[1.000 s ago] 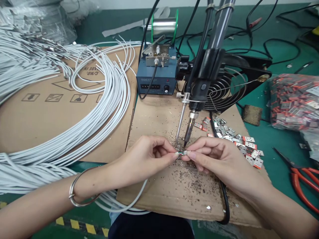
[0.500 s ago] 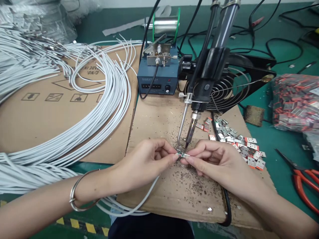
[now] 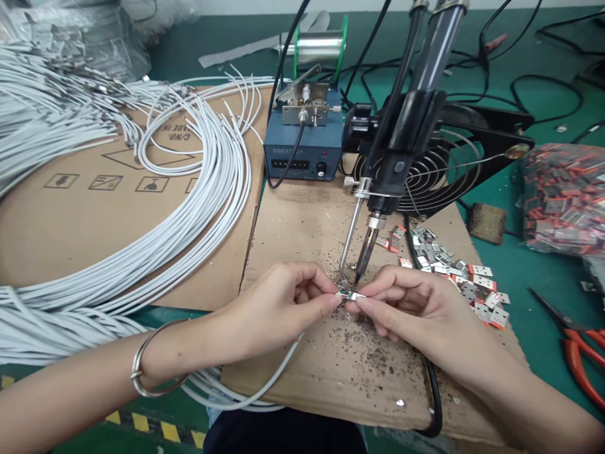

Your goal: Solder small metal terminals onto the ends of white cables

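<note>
My left hand [image 3: 288, 306] pinches the end of a white cable [image 3: 280, 377], which trails from under the palm toward the lower left. Between finger and thumb, my right hand [image 3: 418, 309] grips a small metal USB connector [image 3: 356, 296]. Cable end and connector meet between my fingertips; whether they are joined I cannot make out. Right above them points the tip of a clamped soldering iron [image 3: 365, 255], with a bent metal solder feed tube [image 3: 350, 239] beside it. Loose USB connectors [image 3: 482, 284] lie in a heap to the right of my right hand.
Behind stands a blue solder feeder [image 3: 302, 154] carrying a solder spool [image 3: 320, 47]. A black fan [image 3: 425, 176] sits behind the iron. White cables [image 3: 222, 208] fill the left. At right are a bag of connectors [image 3: 564, 195], a brown sponge [image 3: 488, 223] and red-handled pliers [image 3: 574, 353].
The whole view has shifted slightly, with the scene a little further right. Both hands keep their grips under the iron tip; the connector has barely moved.
</note>
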`<move>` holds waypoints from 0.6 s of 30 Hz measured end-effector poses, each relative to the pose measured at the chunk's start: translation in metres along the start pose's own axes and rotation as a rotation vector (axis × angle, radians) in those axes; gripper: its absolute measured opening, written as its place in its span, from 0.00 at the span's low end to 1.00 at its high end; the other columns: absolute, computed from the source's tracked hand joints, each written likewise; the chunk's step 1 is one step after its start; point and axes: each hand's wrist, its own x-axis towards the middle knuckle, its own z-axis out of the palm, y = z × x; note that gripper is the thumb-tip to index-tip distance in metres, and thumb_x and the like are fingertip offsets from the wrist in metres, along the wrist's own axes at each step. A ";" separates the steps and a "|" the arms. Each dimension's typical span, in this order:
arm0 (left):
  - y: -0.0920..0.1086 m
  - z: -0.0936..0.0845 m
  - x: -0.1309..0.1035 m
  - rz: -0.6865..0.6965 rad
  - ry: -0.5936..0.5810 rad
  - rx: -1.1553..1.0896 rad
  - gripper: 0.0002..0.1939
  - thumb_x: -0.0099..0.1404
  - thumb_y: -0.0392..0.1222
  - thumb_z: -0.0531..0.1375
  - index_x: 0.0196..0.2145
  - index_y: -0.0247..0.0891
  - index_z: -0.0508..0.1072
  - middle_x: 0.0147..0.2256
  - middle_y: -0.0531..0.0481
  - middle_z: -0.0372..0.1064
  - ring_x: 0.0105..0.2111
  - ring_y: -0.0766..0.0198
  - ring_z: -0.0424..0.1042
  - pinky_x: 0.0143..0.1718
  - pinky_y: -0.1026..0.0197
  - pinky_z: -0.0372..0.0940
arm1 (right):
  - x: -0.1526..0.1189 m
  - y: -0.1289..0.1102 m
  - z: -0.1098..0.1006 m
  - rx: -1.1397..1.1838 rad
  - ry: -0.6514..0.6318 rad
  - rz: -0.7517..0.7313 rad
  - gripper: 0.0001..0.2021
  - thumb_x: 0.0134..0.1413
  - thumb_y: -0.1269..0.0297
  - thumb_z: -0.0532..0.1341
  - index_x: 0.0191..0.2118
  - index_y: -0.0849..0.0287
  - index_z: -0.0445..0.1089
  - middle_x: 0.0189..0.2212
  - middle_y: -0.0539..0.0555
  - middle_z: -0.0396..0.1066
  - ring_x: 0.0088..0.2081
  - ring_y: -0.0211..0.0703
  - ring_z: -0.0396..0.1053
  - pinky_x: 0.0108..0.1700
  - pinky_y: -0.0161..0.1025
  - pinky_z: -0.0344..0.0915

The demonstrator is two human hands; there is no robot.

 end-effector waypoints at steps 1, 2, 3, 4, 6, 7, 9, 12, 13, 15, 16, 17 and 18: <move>0.000 0.000 0.000 0.002 0.003 0.003 0.07 0.60 0.40 0.59 0.29 0.33 0.70 0.23 0.54 0.67 0.19 0.73 0.60 0.18 0.70 0.60 | 0.001 0.001 0.000 -0.005 -0.006 -0.007 0.13 0.28 0.62 0.74 0.20 0.59 0.70 0.17 0.52 0.72 0.16 0.31 0.61 0.17 0.29 0.61; 0.001 0.000 0.000 0.003 0.002 0.003 0.07 0.60 0.40 0.59 0.29 0.33 0.70 0.22 0.55 0.67 0.19 0.73 0.60 0.18 0.70 0.60 | 0.002 0.002 -0.001 -0.012 -0.017 -0.017 0.13 0.30 0.61 0.73 0.20 0.59 0.70 0.18 0.52 0.73 0.16 0.31 0.62 0.17 0.29 0.61; 0.001 -0.001 0.001 0.004 -0.002 0.003 0.07 0.60 0.40 0.59 0.29 0.33 0.70 0.22 0.55 0.67 0.19 0.73 0.60 0.19 0.69 0.60 | 0.003 0.003 -0.001 -0.020 -0.025 -0.035 0.12 0.31 0.61 0.73 0.21 0.59 0.70 0.18 0.52 0.72 0.16 0.32 0.62 0.18 0.29 0.61; 0.001 -0.001 0.001 0.005 -0.009 0.006 0.07 0.60 0.40 0.59 0.29 0.33 0.70 0.22 0.55 0.67 0.19 0.72 0.60 0.19 0.69 0.60 | 0.003 0.005 -0.001 -0.028 -0.033 -0.057 0.12 0.33 0.61 0.72 0.22 0.59 0.70 0.18 0.51 0.72 0.16 0.32 0.62 0.18 0.29 0.61; 0.002 -0.003 -0.001 -0.004 -0.027 0.032 0.07 0.60 0.41 0.59 0.29 0.34 0.70 0.22 0.55 0.67 0.19 0.72 0.61 0.19 0.69 0.59 | 0.001 0.008 -0.002 -0.060 -0.063 -0.095 0.10 0.39 0.61 0.70 0.24 0.60 0.70 0.18 0.50 0.72 0.17 0.33 0.63 0.19 0.30 0.62; 0.002 -0.004 -0.002 -0.011 -0.034 0.055 0.08 0.60 0.42 0.59 0.28 0.34 0.70 0.21 0.55 0.66 0.19 0.71 0.61 0.18 0.69 0.58 | -0.001 0.009 -0.004 -0.093 -0.088 -0.111 0.09 0.42 0.60 0.68 0.27 0.60 0.70 0.19 0.51 0.72 0.18 0.34 0.64 0.19 0.30 0.62; 0.001 -0.004 -0.007 -0.033 -0.042 0.119 0.08 0.60 0.43 0.59 0.28 0.35 0.71 0.21 0.55 0.66 0.20 0.70 0.61 0.18 0.69 0.57 | -0.011 0.007 -0.014 -0.235 -0.110 -0.185 0.08 0.48 0.60 0.64 0.32 0.59 0.70 0.23 0.52 0.74 0.21 0.36 0.67 0.22 0.33 0.63; -0.004 0.001 -0.021 -0.076 -0.060 0.171 0.09 0.57 0.44 0.59 0.24 0.36 0.69 0.20 0.55 0.64 0.20 0.69 0.61 0.20 0.68 0.56 | -0.030 -0.003 -0.048 -0.721 0.122 -0.369 0.08 0.53 0.63 0.59 0.39 0.58 0.71 0.31 0.55 0.76 0.27 0.43 0.71 0.29 0.39 0.65; -0.007 0.004 -0.027 -0.103 -0.089 0.151 0.08 0.56 0.43 0.59 0.24 0.36 0.69 0.20 0.55 0.64 0.21 0.68 0.61 0.21 0.68 0.56 | -0.035 -0.008 -0.063 -0.911 0.280 -0.410 0.08 0.54 0.64 0.58 0.39 0.58 0.72 0.31 0.55 0.76 0.28 0.45 0.71 0.31 0.41 0.64; -0.011 0.010 -0.040 -0.138 -0.095 0.113 0.09 0.56 0.43 0.59 0.23 0.36 0.69 0.18 0.56 0.61 0.19 0.70 0.57 0.20 0.68 0.53 | -0.038 -0.017 -0.095 -1.178 0.632 -0.403 0.08 0.53 0.66 0.58 0.37 0.59 0.73 0.29 0.56 0.76 0.27 0.49 0.71 0.30 0.44 0.62; -0.013 0.012 -0.046 -0.142 -0.079 0.109 0.09 0.55 0.44 0.59 0.22 0.37 0.68 0.18 0.57 0.60 0.19 0.70 0.56 0.20 0.67 0.52 | -0.034 -0.022 -0.109 -1.205 0.710 -0.397 0.08 0.53 0.68 0.57 0.36 0.61 0.73 0.30 0.58 0.76 0.29 0.52 0.72 0.32 0.45 0.62; -0.015 0.014 -0.051 -0.140 -0.062 0.109 0.09 0.55 0.44 0.60 0.22 0.37 0.68 0.18 0.56 0.60 0.19 0.70 0.56 0.21 0.67 0.52 | -0.028 -0.025 -0.122 -1.214 0.744 -0.396 0.08 0.52 0.70 0.57 0.36 0.62 0.73 0.30 0.60 0.75 0.31 0.53 0.72 0.33 0.46 0.62; -0.015 0.016 -0.056 -0.137 -0.048 0.112 0.09 0.54 0.44 0.60 0.22 0.37 0.69 0.19 0.56 0.60 0.20 0.69 0.57 0.22 0.67 0.53 | -0.018 -0.029 -0.133 -1.221 0.756 -0.399 0.08 0.52 0.72 0.57 0.35 0.62 0.74 0.30 0.60 0.75 0.33 0.54 0.72 0.34 0.46 0.62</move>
